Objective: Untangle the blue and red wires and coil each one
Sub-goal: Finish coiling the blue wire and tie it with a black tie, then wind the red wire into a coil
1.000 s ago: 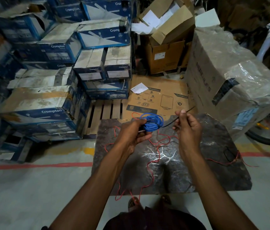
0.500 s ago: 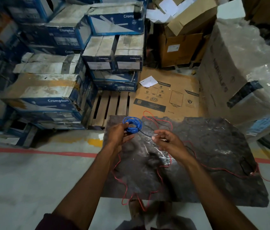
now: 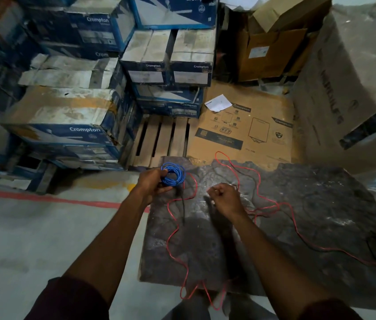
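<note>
**Item 1: left hand** (image 3: 153, 184). The forearm reaches forward from the lower left, with a dark sleeve at the elbow. The hand is held above the far left corner of the mat. The fingers and thumb are curled round the rim of the blue wire coil.

**Item 2: blue wire** (image 3: 173, 174). It is wound into a compact round coil of many turns, held off the surface in the left hand. A dark tail (image 3: 183, 211) hangs from under the coil toward the mat (its colour is unclear in this light).

**Item 3: right hand** (image 3: 225, 197). The forearm comes in from the lower right and the hand hovers over the middle of the mat, well apart from the coil. The fingers are drawn in together against the palm, knuckles up. It cannot be told whether they pinch a strand.

**Item 4: red wire** (image 3: 168, 243). It is uncoiled and lies in loose, wandering loops across the mat. One loop reaches onto the flattened cardboard, one runs out to the right edge, and one spills off the near edge by the person's feet.

**Item 5: surroundings.**
- A dark, mottled mat (image 3: 321, 204) lies on the concrete floor.
- A flattened cardboard sheet (image 3: 258, 137) and a wooden pallet (image 3: 161, 139) lie beyond it.
- Blue printed boxes (image 3: 67, 131) are stacked at the left.
- A large wrapped carton (image 3: 355, 77) stands at the right.
</note>
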Tool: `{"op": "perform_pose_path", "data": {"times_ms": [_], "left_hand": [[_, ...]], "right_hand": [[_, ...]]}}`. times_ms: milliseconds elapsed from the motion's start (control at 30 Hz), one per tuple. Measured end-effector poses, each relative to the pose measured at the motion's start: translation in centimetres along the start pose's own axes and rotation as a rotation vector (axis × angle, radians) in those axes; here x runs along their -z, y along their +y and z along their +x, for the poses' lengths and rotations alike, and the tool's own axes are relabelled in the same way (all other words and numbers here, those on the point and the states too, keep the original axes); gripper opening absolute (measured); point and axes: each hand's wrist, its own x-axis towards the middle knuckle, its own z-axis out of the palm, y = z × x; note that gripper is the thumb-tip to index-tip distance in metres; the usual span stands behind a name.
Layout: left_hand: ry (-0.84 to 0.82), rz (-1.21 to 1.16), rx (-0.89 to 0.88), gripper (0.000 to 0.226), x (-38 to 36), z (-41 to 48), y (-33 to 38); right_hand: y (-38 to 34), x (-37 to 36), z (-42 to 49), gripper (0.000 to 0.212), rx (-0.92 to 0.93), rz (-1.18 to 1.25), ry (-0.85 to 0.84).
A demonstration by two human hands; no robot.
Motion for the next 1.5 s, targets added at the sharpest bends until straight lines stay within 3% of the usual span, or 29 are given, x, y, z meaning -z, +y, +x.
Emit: {"op": "perform_pose_path", "data": {"times_ms": [67, 167, 300, 500, 600, 767, 933, 1067, 1167, 1300, 1400, 1433, 1500], "left_hand": [[0.018, 0.04, -0.011, 0.016, 0.7, 0.8, -0.1], [0.011, 0.065, -0.02, 0.017, 1.4, 1.8, -0.3], [-0.002, 0.095, -0.008, 0.02, 1.6, 2.8, -0.6], [-0.069, 0.079, -0.003, 0.016, -0.1, 4.0, -0.8], [-0.064, 0.138, -0.02, 0.015, -1.0, 5.8, -1.1], [-0.023, 0.296, -0.057, 0.013, -2.0, 7.7, -1.4], [0.013, 0.365, -0.101, 0.012, -2.6, 9.0, -1.7], [0.092, 0.484, -0.175, 0.011, -3.1, 9.5, -1.7], [0.083, 0.608, -0.244, 0.028, -2.7, 10.1, -1.9], [0.055, 0.724, -0.172, 0.033, -2.5, 9.2, -0.8], [0.18, 0.706, -0.372, 0.044, -3.6, 4.3, 2.1], [0.16, 0.611, -0.485, 0.035, -4.3, 1.8, 3.2], [-0.115, 0.464, -0.609, 0.021, -6.4, -4.4, 5.5]], "right_hand": [[-1.3, -2.1, 0.7, 0.038, 0.004, -0.018, -0.076], [-2.5, -4.5, 1.3, 0.028, 0.004, 0.055, -0.15], [-1.7, -5.0, 1.7, 0.022, -0.013, 0.09, -0.038], [0.7, -1.7, 1.4, 0.028, -0.112, 0.454, 0.109], [3.2, 0.3, 1.7, 0.037, -0.042, 0.339, 0.209], [3.7, 3.6, 1.0, 0.03, 0.09, 0.146, 0.39], [3.2, 5.8, -1.3, 0.026, 0.201, 0.152, 0.437], [3.0, 6.4, -2.5, 0.027, 0.229, 0.215, 0.442], [2.3, 7.1, -3.2, 0.031, 0.237, 0.277, 0.42], [-0.5, 8.8, -4.8, 0.031, 0.283, 0.36, 0.3], [-3.0, 10.4, -5.9, 0.033, 0.305, 0.418, 0.214], [-3.8, 11.0, -6.4, 0.035, 0.311, 0.448, 0.18], [-5.5, 12.3, -7.4, 0.037, 0.323, 0.506, 0.111]]}}
